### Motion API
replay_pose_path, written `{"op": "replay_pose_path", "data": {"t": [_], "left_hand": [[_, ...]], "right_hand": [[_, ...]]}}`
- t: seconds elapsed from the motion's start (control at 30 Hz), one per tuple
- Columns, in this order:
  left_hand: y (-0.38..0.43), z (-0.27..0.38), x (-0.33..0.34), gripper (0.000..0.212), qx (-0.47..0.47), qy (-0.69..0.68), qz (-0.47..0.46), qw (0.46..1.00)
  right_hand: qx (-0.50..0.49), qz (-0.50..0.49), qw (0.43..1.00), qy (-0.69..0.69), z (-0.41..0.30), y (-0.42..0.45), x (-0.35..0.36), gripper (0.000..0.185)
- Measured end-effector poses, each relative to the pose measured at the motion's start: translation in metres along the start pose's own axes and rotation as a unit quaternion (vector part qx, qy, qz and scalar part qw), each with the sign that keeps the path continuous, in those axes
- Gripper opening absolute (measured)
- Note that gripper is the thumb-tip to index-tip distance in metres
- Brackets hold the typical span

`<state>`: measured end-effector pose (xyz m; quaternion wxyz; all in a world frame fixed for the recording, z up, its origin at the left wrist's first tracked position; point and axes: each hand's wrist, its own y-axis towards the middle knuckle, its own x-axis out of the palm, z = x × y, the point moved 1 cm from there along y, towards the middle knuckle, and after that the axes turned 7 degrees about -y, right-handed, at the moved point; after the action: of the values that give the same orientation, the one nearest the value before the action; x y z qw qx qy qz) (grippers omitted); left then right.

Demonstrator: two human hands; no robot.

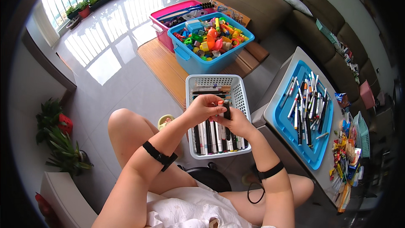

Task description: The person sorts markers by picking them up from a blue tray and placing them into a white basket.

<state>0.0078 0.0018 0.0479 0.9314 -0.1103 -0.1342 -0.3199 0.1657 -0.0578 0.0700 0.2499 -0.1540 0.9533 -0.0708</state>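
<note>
Both hands are close together over a white plastic basket (218,156) that holds rows of marker pens (208,136) and, towards its far end, more pens lying crosswise. My left hand (204,109) has its thumb and fingers at a white marker with an orange-red end (220,103). Right beside it, my right hand (235,122) grips a black marker (227,114), held roughly upright. The fingers partly hide both markers, and the hands cover the middle of the basket.
On the table (269,110) at right, a blue plastic lid (284,126) bears a loose pile of pens (310,101); snack packets (343,161) lie beyond. A blue bin of toys (193,65) and a pink bin (163,36) stand ahead on a wooden slatted surface (161,60).
</note>
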Motion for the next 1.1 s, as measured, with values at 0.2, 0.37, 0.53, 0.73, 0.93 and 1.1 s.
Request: {"op": "replay_pose_path", "data": {"t": [0.2, 0.37, 0.53, 0.73, 0.93, 1.1], "left_hand": [[0.009, -0.001, -0.008, 0.021, 0.012, 0.075, 0.011, 0.997], [0.01, -0.028, -0.013, 0.026, -0.081, 0.145, 0.09, 0.982], [0.01, -0.028, -0.013, 0.032, -0.118, 0.198, 0.107, 0.967], [0.022, -0.024, -0.033, 0.024, -0.132, 0.124, 0.125, 0.975], [0.018, -0.034, -0.019, 0.022, -0.189, 0.106, 0.006, 0.976], [0.022, -0.047, -0.016, 0.024, -0.203, 0.177, 0.003, 0.963]], "right_hand": [[0.02, 0.04, 0.999, -0.031, 0.012, 0.006, 0.001, 0.04], [0.095, 0.068, 0.989, -0.095, 0.078, 0.006, 0.019, 0.049], [0.128, 0.097, 0.987, 0.005, 0.095, 0.0, 0.036, 0.043], [0.115, 0.126, 0.983, -0.063, 0.097, -0.001, 0.033, 0.036], [0.207, 0.085, 0.962, 0.155, 0.089, -0.012, 0.029, 0.029], [0.198, 0.086, 0.968, 0.13, 0.095, -0.019, 0.034, 0.028]]}}
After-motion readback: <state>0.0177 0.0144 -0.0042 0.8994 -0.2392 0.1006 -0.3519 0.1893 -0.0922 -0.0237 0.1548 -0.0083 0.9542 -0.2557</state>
